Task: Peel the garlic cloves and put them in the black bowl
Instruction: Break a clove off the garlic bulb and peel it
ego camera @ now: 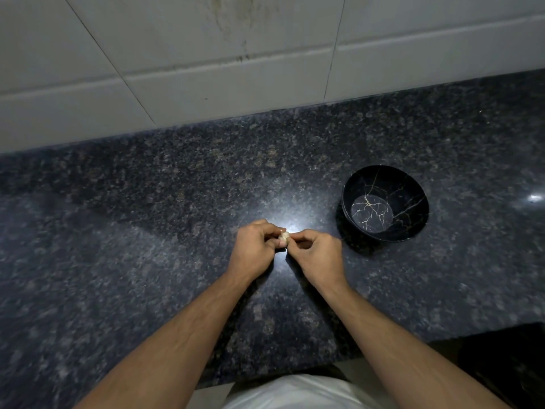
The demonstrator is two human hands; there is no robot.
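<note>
counter: polished speckled granite, glossy | black bowl: glossy, gold-veined | wall: matt white tile

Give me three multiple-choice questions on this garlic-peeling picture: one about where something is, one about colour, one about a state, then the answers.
1. Where does the black bowl stand relative to the hands?
A. to their right
B. to their left
C. between them

2. What colour are the veins inside the bowl?
A. red
B. pale gold
C. green

3. What is in the bowl?
A. several cloves
B. water
C. nothing

Answers: 1 A, it sits on the granite counter beyond the right hand. 2 B, light cracks show inside. 3 C, its floor is bare; the garlic is held between the left hand and the right.
</note>
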